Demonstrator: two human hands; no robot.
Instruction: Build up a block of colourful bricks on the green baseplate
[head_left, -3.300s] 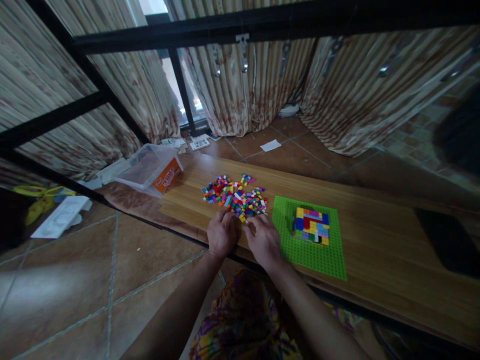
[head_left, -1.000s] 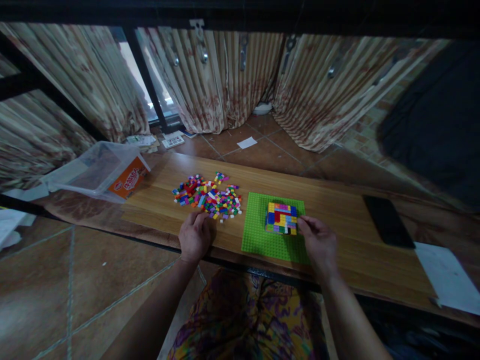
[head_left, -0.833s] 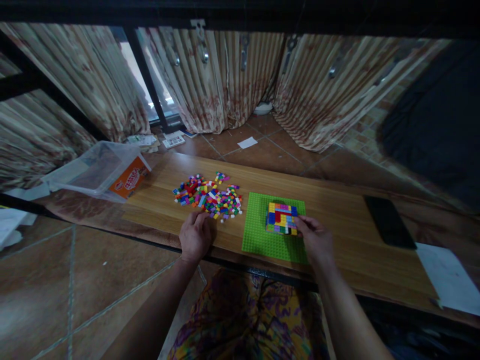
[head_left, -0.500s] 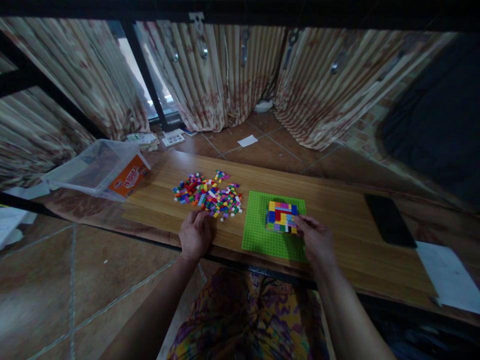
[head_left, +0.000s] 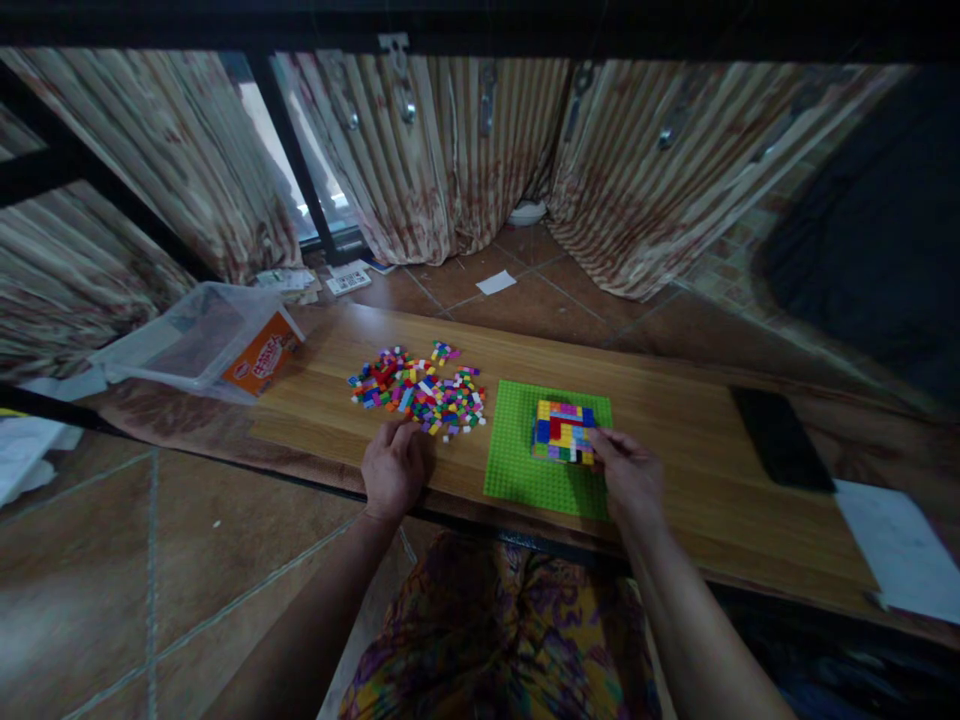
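Note:
A block of multicoloured toy bricks [head_left: 561,432] stands on a green studded baseplate [head_left: 517,475]. At the block's right side is my right hand [head_left: 631,475], thumb and fingers pinched together against its edge; any small brick between the fingertips is hidden. My left hand [head_left: 393,468] rests on the table's front edge with its fingers curled closed, just below a pile of loose toy bricks [head_left: 427,390]. What the left fingers hold, if anything, cannot be seen.
The wooden table [head_left: 697,480] runs across the view. A clear plastic box [head_left: 202,345] with an orange label sits at its left end. On the right lie a dark flat object [head_left: 780,438] and a white sheet [head_left: 900,550]. Patterned curtains [head_left: 495,160] hang behind.
Since the oldest frame, my right hand has moved from the loose pile to the right side of the brick block. My left hand has stayed by the pile. Lately both barely move.

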